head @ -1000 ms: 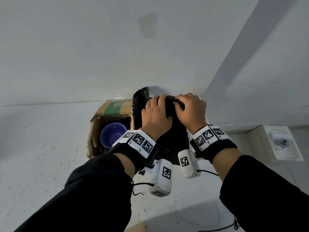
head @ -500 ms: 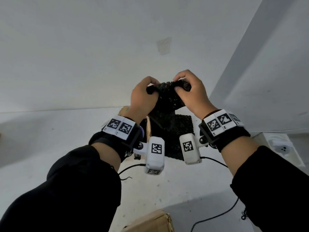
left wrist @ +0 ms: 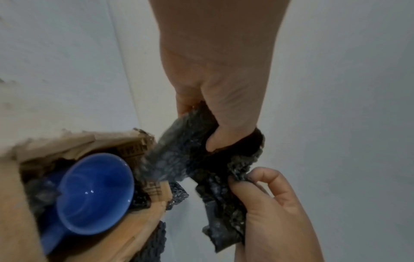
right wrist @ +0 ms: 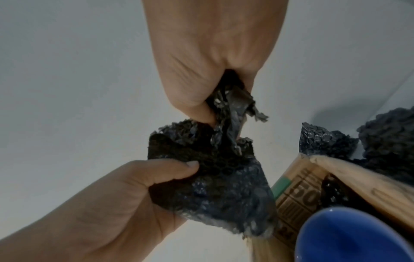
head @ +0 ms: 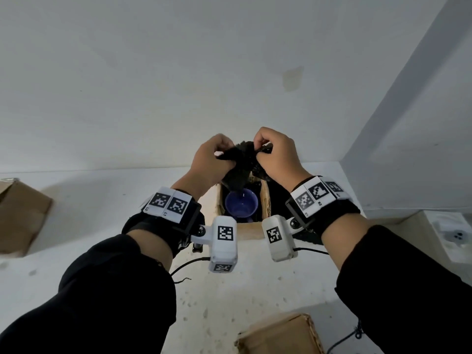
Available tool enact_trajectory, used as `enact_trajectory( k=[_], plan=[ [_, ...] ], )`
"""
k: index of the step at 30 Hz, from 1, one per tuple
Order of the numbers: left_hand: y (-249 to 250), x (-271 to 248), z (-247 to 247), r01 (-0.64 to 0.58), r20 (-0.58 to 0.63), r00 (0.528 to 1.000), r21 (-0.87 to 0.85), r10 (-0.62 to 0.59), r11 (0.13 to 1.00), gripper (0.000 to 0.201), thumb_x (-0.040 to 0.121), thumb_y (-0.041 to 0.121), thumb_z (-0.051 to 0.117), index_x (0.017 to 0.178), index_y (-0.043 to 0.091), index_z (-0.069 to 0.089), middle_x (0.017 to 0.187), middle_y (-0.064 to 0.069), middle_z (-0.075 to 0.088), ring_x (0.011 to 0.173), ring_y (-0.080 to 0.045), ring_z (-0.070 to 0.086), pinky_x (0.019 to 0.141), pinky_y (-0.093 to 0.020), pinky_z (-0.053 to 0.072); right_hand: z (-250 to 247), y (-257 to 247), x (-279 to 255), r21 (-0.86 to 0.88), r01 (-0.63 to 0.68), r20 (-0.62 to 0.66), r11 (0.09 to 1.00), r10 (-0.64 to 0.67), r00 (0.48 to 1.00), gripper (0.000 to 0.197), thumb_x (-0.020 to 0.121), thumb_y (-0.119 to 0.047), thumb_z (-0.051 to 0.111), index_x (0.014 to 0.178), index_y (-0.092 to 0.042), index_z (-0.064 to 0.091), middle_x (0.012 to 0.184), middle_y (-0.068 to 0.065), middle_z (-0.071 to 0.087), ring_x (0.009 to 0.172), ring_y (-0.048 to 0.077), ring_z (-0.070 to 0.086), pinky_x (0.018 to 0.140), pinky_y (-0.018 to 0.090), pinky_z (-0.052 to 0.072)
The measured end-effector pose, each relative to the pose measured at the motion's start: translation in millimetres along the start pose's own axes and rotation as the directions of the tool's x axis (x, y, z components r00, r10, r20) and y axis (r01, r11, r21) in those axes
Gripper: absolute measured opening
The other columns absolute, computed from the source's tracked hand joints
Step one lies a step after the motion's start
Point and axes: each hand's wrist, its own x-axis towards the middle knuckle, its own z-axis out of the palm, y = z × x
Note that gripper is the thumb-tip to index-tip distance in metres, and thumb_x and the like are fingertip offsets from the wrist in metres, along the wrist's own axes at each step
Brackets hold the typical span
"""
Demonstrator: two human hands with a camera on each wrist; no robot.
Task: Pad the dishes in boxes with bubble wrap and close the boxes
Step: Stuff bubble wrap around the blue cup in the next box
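Note:
Both hands hold a crumpled piece of black bubble wrap point(head: 240, 159) above an open cardboard box point(head: 219, 200). My left hand point(head: 222, 154) grips its left side, thumb pressed into the wad point(left wrist: 201, 159). My right hand point(head: 258, 152) pinches its upper right edge point(right wrist: 230, 109). A blue cup point(head: 241, 203) stands in the box below the wrap, with dark wrap around it point(left wrist: 40, 193). In the left wrist view the cup point(left wrist: 94, 193) sits left of the hands. The cup point(right wrist: 354, 235) also shows at the lower right of the right wrist view.
More black bubble wrap point(head: 277, 198) lies right of the box against the wall, seen too in the right wrist view point(right wrist: 380, 136). Another cardboard box point(head: 20, 218) stands far left and one point(head: 278, 335) near me. A white socket fitting point(head: 454, 233) is at the right.
My hands rose from the big sheet standing beside the box. They now hold a small bunched piece over the cup, which my left arm hid half a second ago.

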Motion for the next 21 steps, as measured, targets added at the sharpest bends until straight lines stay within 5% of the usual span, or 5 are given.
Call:
enact_trajectory(
  k=[3,7,11,15,21],
  plan=[
    [-16,-3,-5,0.062,-0.028,0.998,0.009,-0.062,0.998,0.035,0.082,-0.006,0.057,0.071,0.027,0.063,0.078,0.008,0.064,0.071,-0.020,0.061,0.069,-0.032,0.055,15,5,-3,-0.056,-0.014,-0.097,0.998,0.008,0.995,0.031,0.067,0.013,0.049,0.068,-0.015,0.062,0.077,0.000,0.057,0.072,0.018,0.054,0.067,0.024,0.044],
    [-40,-13,-4,0.145,-0.059,0.988,0.016,-0.143,0.989,0.031,0.085,0.000,0.055,0.080,0.028,0.067,0.080,0.007,0.067,0.083,-0.019,0.065,0.085,-0.032,0.054,35,15,-19,-0.165,-0.019,-0.085,0.986,0.004,0.996,0.028,0.072,0.013,0.050,0.073,-0.008,0.069,0.083,0.001,0.054,0.070,0.010,0.047,0.058,0.008,0.034],
    [-55,-24,-4,0.201,-0.026,0.979,-0.071,-0.203,0.977,0.030,0.088,0.001,0.046,0.085,0.023,0.067,0.087,0.003,0.063,0.091,-0.021,0.059,0.088,-0.035,0.046,52,24,-37,-0.399,0.076,0.024,0.914,-0.073,0.997,0.020,0.075,0.002,0.059,0.089,-0.007,0.071,0.090,0.005,0.059,0.079,0.019,0.052,0.061,0.024,0.039],
    [-70,-32,-6,0.344,0.083,0.939,-0.289,-0.334,0.894,0.042,0.101,0.027,0.036,0.143,0.025,0.037,0.139,0.004,0.043,0.128,-0.016,0.042,0.111,-0.039,0.033,71,25,-47,-0.555,0.150,0.146,0.818,-0.082,0.986,0.023,0.075,-0.020,0.059,0.089,-0.007,0.072,0.089,0.004,0.056,0.079,0.026,0.051,0.064,0.035,0.044],
    [-69,-43,-4,0.385,0.231,0.919,-0.364,-0.319,0.848,0.049,0.101,0.047,0.017,0.140,0.024,0.037,0.137,0.013,0.043,0.129,-0.008,0.040,0.108,-0.035,0.030,96,31,-60,-0.402,0.012,0.327,0.916,0.131,0.936,0.030,0.084,-0.014,0.046,0.107,-0.001,0.059,0.116,0.012,0.049,0.102,0.029,0.051,0.091,0.040,0.044]
  ],
)
